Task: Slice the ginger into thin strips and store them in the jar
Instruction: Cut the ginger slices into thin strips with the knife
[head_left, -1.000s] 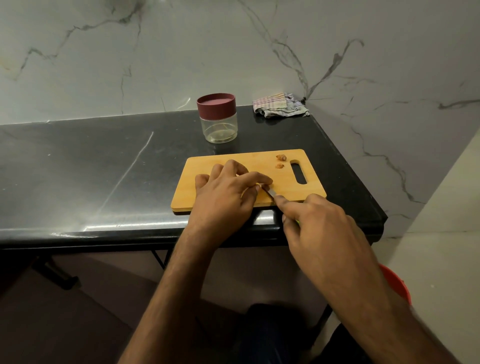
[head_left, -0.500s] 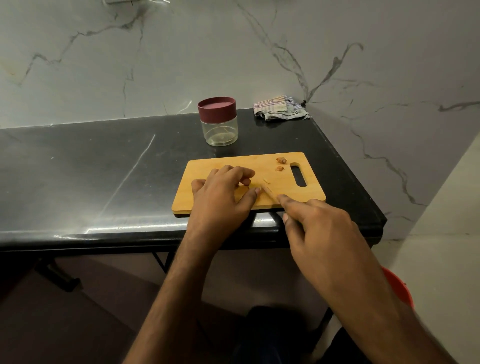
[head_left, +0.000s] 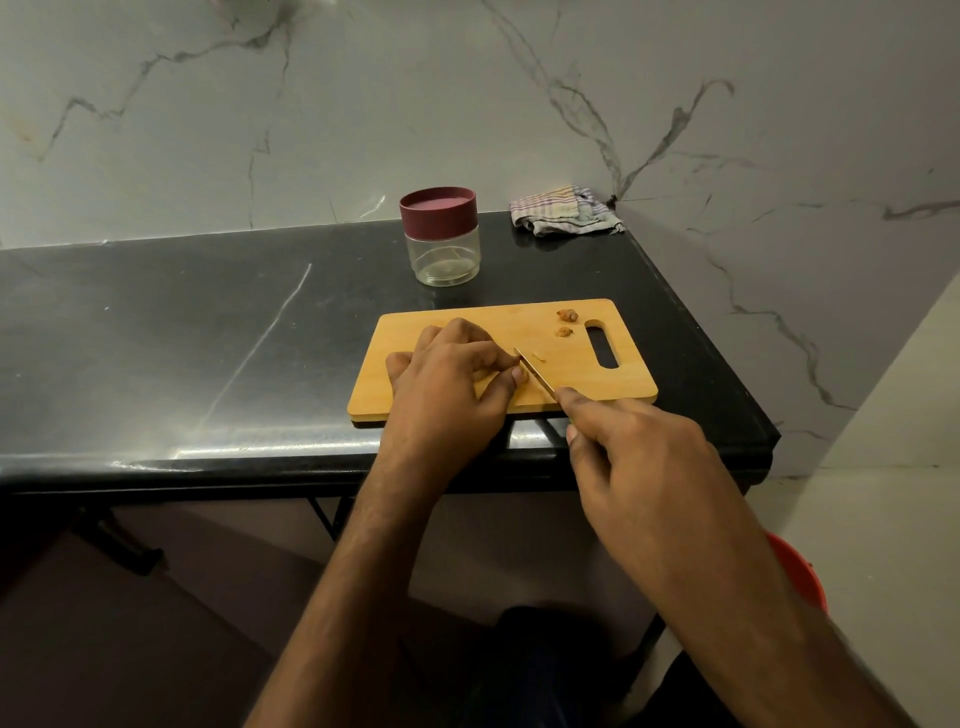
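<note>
Slicing proceeds: left hand (head_left: 447, 384) pinches the ginger (head_left: 522, 376) on the board (head_left: 571, 379). Right hand (head_left: 639, 462) grips the knife (head_left: 535, 375). Keep fingertips curled back.

Ginger (head_left: 521, 375) mostly hidden under left hand (head_left: 447, 384); knife handle in right hand (head_left: 639, 462)

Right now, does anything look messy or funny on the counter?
Only small things. The cloth sits crumpled in the back corner, and the cutting board lies a bit crooked, its near edge close to the counter's edge. The jar stands upright with its lid on. Nothing spilled.
</note>
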